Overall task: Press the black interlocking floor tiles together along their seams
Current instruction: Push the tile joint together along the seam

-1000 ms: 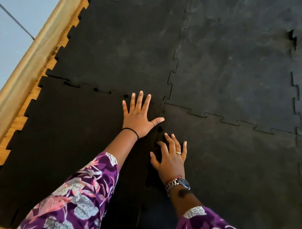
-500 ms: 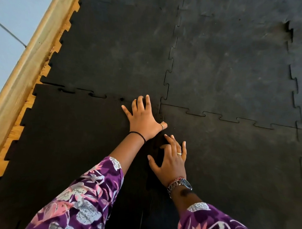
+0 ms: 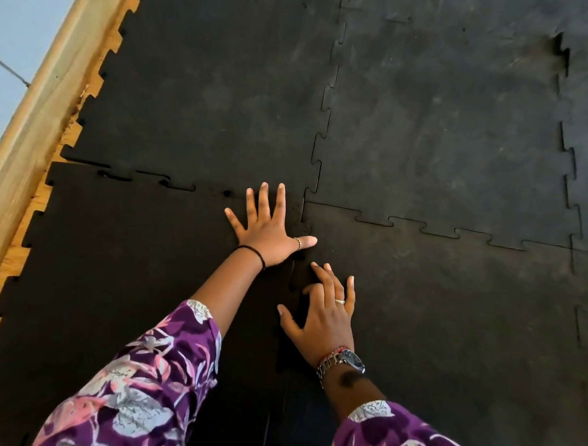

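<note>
Black interlocking floor tiles cover the floor. My left hand (image 3: 269,233) lies flat, fingers spread, on the near-left tile (image 3: 117,266), at its far right corner where the four tiles meet. My right hand (image 3: 322,315) rests palm down just below it, fingers on the seam between the near-left tile and the near-right tile (image 3: 449,328). The far-left tile (image 3: 207,86) and far-right tile (image 3: 439,127) lie beyond. The seam left of my left hand shows small gaps at its tabs. Neither hand holds anything.
A wooden skirting board (image 3: 33,113) runs along the left, with a strip of bare wooden floor (image 3: 15,256) beside the tiles' toothed edge. A light wall (image 3: 12,29) rises behind it. A raised tab (image 3: 558,48) shows in the seam at far right.
My left hand has spread its fingers flat again after curling them, staying near the four-tile corner. My right hand stays on the seam below. The view has shifted slightly.
</note>
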